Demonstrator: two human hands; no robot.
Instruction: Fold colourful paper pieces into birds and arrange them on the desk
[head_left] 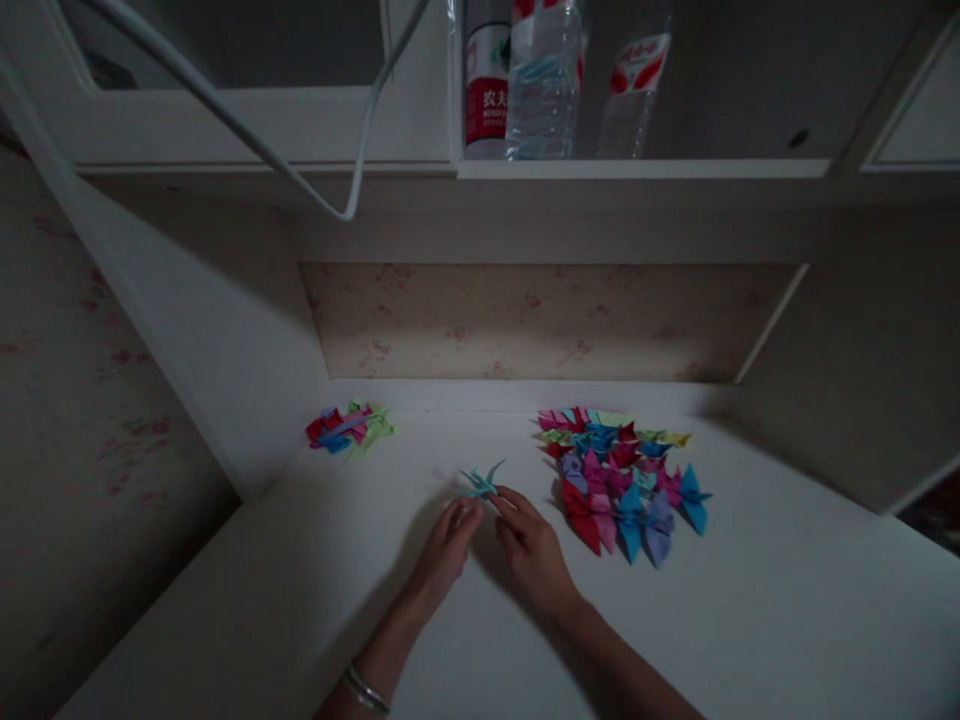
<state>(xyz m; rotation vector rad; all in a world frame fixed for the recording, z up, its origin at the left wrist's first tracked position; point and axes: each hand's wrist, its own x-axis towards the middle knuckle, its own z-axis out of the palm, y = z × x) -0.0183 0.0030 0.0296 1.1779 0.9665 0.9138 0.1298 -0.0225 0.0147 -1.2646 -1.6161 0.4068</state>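
Note:
A light teal folded paper crane [481, 484] is held just above the white desk, its thin points spread up and outward. My right hand [531, 545] pinches it from the right, with the index finger stretched along its lower side. From the left, my left hand [448, 545] closes on its lower edge with curled fingers; the exact contact is partly hidden. On the right lie several finished paper cranes [592, 472] in red, pink, blue, purple and green, packed in rows. A smaller heap of colourful folded paper pieces [341, 432] rests at the back left.
The white desk [300, 610] sits under a shelf unit with side panels and a flowered back wall [525, 325]. On the shelf above stand plastic bottles [544, 90] and a red-and-white can-like container [487, 90]. A white cable [300, 185] hangs down at upper left.

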